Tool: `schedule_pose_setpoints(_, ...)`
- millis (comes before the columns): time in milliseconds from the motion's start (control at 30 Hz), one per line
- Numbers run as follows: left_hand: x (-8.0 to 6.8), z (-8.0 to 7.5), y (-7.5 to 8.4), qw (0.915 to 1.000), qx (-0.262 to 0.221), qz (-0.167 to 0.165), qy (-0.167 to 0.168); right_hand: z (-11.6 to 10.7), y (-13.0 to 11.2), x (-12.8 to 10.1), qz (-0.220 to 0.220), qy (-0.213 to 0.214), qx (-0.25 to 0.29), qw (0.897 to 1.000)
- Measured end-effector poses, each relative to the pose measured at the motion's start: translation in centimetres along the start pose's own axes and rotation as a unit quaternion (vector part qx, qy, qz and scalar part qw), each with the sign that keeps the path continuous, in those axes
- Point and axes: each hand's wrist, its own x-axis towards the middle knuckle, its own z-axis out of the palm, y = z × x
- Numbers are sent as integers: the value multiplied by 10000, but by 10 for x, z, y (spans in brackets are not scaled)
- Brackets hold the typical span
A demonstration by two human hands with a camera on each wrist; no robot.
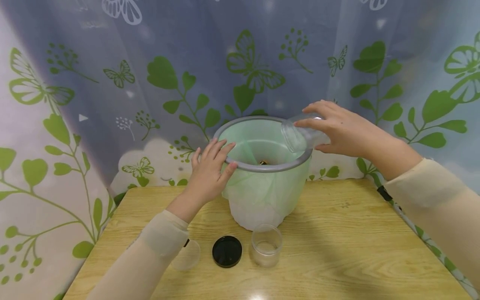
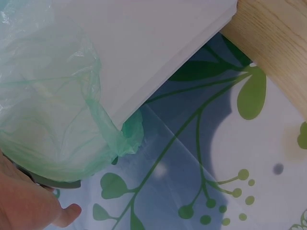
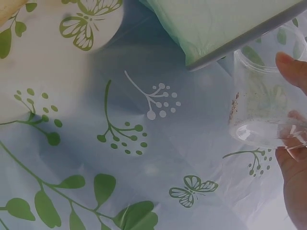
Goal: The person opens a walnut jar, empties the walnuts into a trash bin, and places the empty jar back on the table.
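A white trash bin (image 1: pixel 252 212) with a grey rim stands on the table, lined with a pale green plastic bag (image 1: pixel 288 181). My left hand (image 1: pixel 210 173) rests on the rim at the left, fingers spread and fairly straight. At the right side, my right hand (image 1: pixel 348 129) grips a clear plastic jar (image 1: pixel 298 139) between thumb and fingers. The jar is tilted, its mouth over the inside of the bin. Brownish specks (image 3: pixel 234 106) cling to its wall in the right wrist view. Deep in the bin lies something small, dark and gold (image 1: pixel 263 163), too small to identify.
In front of the bin, a second clear jar (image 1: pixel 266 252) stands upright on the wooden table (image 1: pixel 337 233). Left of it lie a black round lid (image 1: pixel 226 251) and a clear disc (image 1: pixel 189 256) near my left sleeve. A patterned curtain (image 1: pixel 210 50) hangs behind the bin.
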Motion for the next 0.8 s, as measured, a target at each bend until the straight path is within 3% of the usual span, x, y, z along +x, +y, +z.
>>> schedule_pose_setpoints(800, 0, -1, 1, 10000, -67, 3, 24, 4, -1, -14, -153, 688, -83, 9975)
